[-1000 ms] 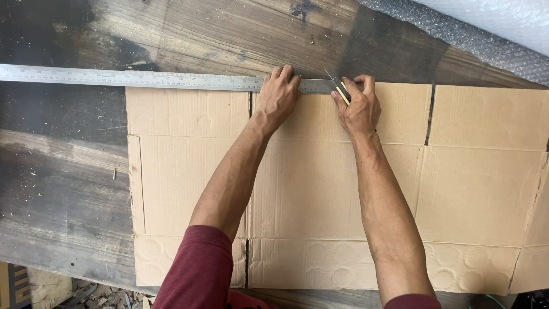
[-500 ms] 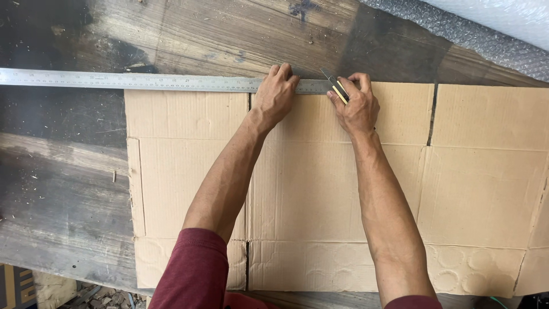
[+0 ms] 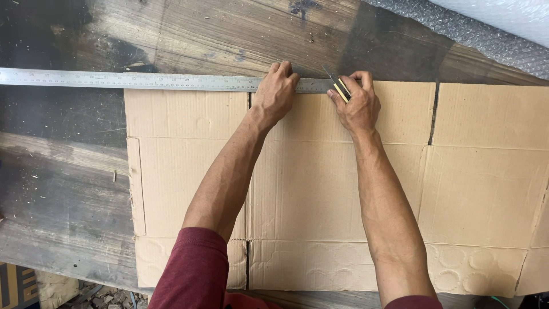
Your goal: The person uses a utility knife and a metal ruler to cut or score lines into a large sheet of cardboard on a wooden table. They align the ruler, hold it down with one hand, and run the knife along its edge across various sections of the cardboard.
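Note:
A flattened brown cardboard box lies spread over a dark wooden surface. A long steel ruler runs along the cardboard's far edge. My left hand presses flat on the ruler, fingers spread over its right part. Just to the right, my right hand grips a yellow and black utility knife, its blade tip touching the ruler's right end at the cardboard's edge.
Bubble wrap lies across the far right corner. The cardboard's flaps show slits and round pressed marks along the near edge. Debris and a small patterned box sit at the near left, below the surface's edge.

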